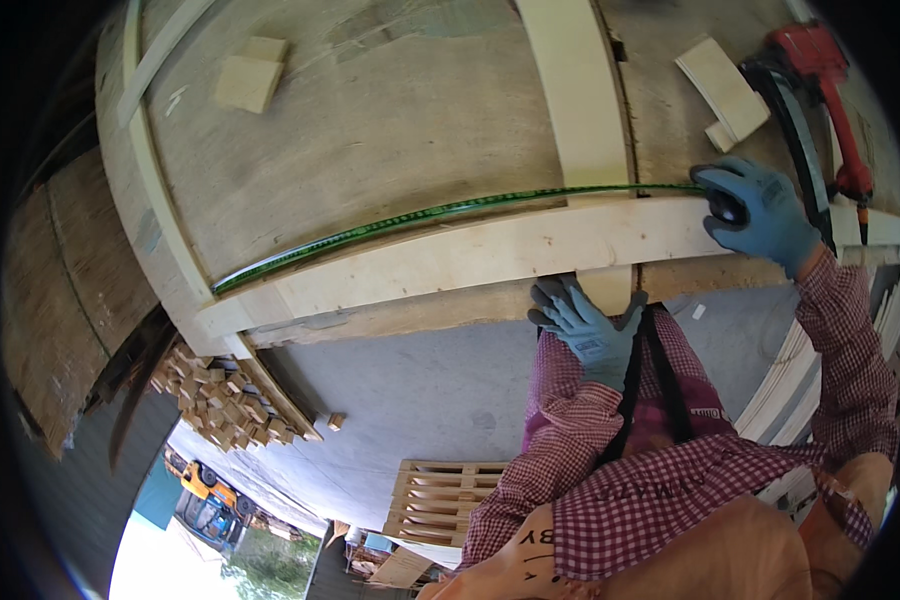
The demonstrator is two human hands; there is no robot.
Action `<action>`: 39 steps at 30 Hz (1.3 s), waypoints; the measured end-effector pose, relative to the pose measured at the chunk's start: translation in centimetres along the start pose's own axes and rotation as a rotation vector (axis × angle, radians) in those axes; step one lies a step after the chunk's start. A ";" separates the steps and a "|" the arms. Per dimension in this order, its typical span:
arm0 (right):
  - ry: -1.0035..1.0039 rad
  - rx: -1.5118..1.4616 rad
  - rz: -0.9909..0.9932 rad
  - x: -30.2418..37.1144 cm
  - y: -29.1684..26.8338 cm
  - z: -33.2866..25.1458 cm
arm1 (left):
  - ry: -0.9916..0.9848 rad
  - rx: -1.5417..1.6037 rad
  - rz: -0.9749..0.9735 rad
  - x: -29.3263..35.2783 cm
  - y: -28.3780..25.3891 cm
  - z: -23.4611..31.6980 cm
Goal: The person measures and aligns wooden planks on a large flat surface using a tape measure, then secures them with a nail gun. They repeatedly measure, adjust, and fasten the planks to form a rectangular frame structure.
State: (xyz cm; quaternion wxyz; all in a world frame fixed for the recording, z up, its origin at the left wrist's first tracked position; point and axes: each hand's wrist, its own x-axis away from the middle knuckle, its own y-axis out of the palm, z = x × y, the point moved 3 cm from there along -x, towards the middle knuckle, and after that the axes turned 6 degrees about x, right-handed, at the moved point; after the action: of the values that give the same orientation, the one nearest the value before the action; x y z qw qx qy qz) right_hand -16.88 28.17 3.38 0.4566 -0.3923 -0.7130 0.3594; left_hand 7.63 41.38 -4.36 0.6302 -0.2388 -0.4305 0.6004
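A green tape measure blade (450,208) stretches along a long pale wooden plank (470,252) near the worktable's front edge. Its dark case (727,207) sits in my right hand (765,208), whose gloved fingers curl round it at the plank's right part. The blade's far end rests by a crossing batten (165,205) at the left. My left hand (588,325), also in a blue-grey glove, is at the plank's near edge with its fingers spread and no object in it. A wider board (580,90) runs away from me, meeting the plank near the middle.
A red nail gun (820,60) with a long black magazine lies at the right. Wood offcuts (252,75) and a stacked block (722,92) lie on the plywood. Below left are piled wood blocks (220,400) and a pallet (440,500). A yellow forklift (210,500) stands farther off.
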 end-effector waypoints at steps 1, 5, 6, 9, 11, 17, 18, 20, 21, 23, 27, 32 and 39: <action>0.016 -0.061 -0.032 0.5 -0.2 0.4 | -0.033 0.000 -0.008 -0.1 -0.5 0.5; -0.062 -0.189 0.096 1.7 -0.1 2.2 | -0.010 0.017 -0.151 -0.1 -1.0 0.3; -0.069 -0.152 0.088 1.5 -0.5 2.2 | 0.040 0.060 -0.067 0.0 -0.6 0.0; 0.080 -0.304 -0.077 0.8 -0.9 2.9 | 0.060 0.048 0.011 0.8 0.8 -0.5; 0.012 -0.241 -0.027 -0.1 -0.9 2.6 | 0.041 0.051 0.007 0.7 1.0 -0.7; 0.002 -0.190 -0.026 -2.4 -1.4 2.0 | 0.049 0.052 0.014 0.6 0.8 -0.5; 0.039 -0.215 -0.062 -2.6 -1.6 1.8 | 0.077 0.065 0.060 0.6 0.7 -0.5; 0.052 -0.239 -0.032 -2.2 -1.2 2.9 | 0.062 0.076 0.044 0.5 0.6 -0.5; 0.060 -0.252 -0.014 -1.9 -0.9 3.7 | 0.057 0.080 0.036 0.2 0.5 -0.4; 0.051 -0.244 -0.020 -1.8 -0.6 4.9 | 0.055 0.065 0.017 0.2 0.7 -0.5; -0.032 -0.063 0.079 -2.1 -1.3 4.1 | 0.081 0.036 0.031 0.6 1.0 -0.7; 0.095 -0.223 -0.010 -2.7 -1.3 5.7 | -0.028 0.068 -0.077 0.1 0.3 -0.5; 0.006 0.076 0.026 -4.7 -2.7 5.0 | 0.013 0.057 -0.027 0.6 0.8 -0.4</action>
State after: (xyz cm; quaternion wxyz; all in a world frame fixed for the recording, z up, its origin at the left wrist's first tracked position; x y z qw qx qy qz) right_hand -20.85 22.05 2.42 0.4686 -0.3849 -0.6924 0.3911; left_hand 7.49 42.21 -5.10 0.6476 -0.2186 -0.4124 0.6023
